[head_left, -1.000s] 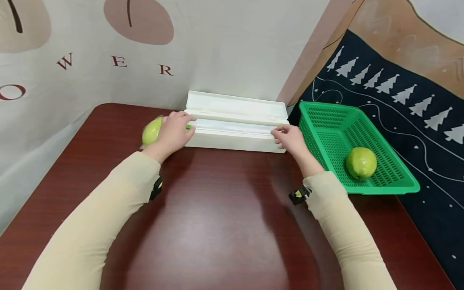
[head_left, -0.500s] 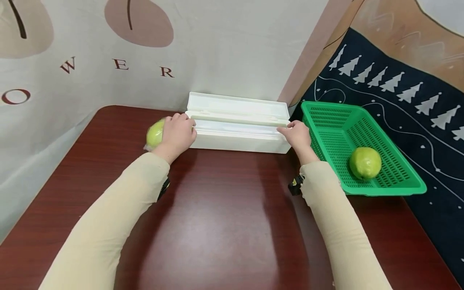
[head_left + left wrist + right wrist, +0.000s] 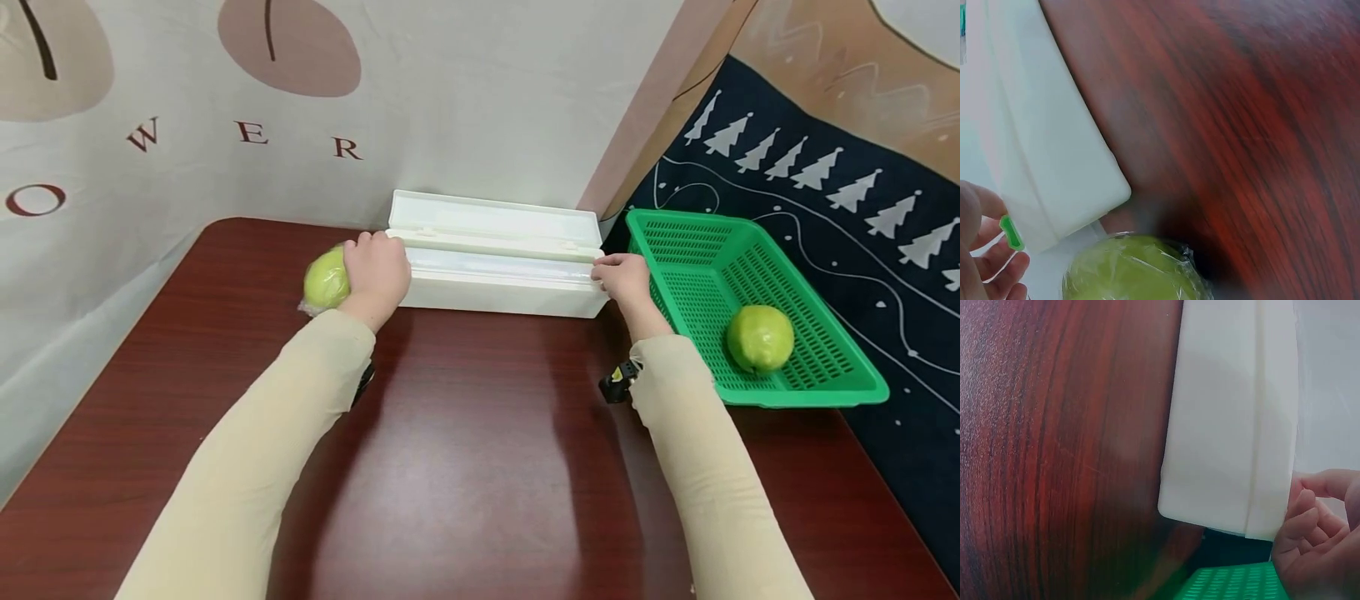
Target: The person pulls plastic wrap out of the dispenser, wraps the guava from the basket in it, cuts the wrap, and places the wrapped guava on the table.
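Box: set on the counter.
Left fruit: placed left of the box.
Basket: placed right of the box.
Other fruit: contained in the basket.

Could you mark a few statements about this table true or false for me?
The left hand holds a small green piece. True.
The box is shut. False: the white box has its lid raised.
The basket holds two fruits. False: the green basket holds one fruit.
A plastic-wrapped fruit lies left of the box. True.
The right hand is in the basket. False: the right hand is at the box.
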### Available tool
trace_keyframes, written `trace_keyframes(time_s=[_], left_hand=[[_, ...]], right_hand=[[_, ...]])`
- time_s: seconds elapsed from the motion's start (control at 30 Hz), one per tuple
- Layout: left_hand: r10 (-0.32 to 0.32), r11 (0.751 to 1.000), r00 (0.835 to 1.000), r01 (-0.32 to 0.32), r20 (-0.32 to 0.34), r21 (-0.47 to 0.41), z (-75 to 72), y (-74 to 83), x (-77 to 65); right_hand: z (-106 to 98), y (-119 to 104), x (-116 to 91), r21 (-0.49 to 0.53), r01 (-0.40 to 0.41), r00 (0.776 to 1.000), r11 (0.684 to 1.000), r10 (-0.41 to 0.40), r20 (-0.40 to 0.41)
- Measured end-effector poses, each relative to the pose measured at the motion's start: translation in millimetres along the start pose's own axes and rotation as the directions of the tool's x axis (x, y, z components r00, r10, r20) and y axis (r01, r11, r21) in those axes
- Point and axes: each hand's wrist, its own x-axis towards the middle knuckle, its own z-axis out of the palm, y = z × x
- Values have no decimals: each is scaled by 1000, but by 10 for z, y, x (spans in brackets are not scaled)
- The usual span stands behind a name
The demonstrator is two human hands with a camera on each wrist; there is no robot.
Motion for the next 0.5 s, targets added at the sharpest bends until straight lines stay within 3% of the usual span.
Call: trace_keyframes(time_s=[0.13,0.27,0.37,0.5], left_hand=[[-7,1000,999,6,37,16,0,13,24],[39,999,998,-39,55,-10,25,-3,27],[134,989,991,-133,17,-69,52,-30,14],[267,956,963,-269,-30,-114,77,-41,2]], right_hand=[[-31,6,8,95,-36,999,995,34,25],[-68,12,22,177,-76,996,981,67,55],[-88,7,28,220,-98,994,971,86,63],[-90,-2,43,261,-108,993,959,95,62]])
